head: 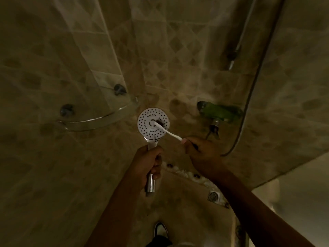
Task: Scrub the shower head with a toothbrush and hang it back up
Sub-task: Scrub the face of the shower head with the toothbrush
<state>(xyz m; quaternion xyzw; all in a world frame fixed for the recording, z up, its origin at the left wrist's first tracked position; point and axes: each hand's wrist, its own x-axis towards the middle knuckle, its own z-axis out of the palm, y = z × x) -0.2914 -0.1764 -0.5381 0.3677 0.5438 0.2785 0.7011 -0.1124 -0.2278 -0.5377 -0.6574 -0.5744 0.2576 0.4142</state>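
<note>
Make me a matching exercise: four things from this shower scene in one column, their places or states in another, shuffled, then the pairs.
1. shower head
2. toothbrush
3. glass shelf
4. floor drain

A. mounted in the tiled corner
B. gripped by its chrome handle in the left hand
C. set in the floor below the right forearm
D. held by the right hand, bristles on the white face

Pairs: 1-B, 2-D, 3-A, 4-C

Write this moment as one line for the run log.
step: scrubbing | left hand: grips shower head handle | right hand: holds toothbrush, bristles on spray face | hung up: not yet
</note>
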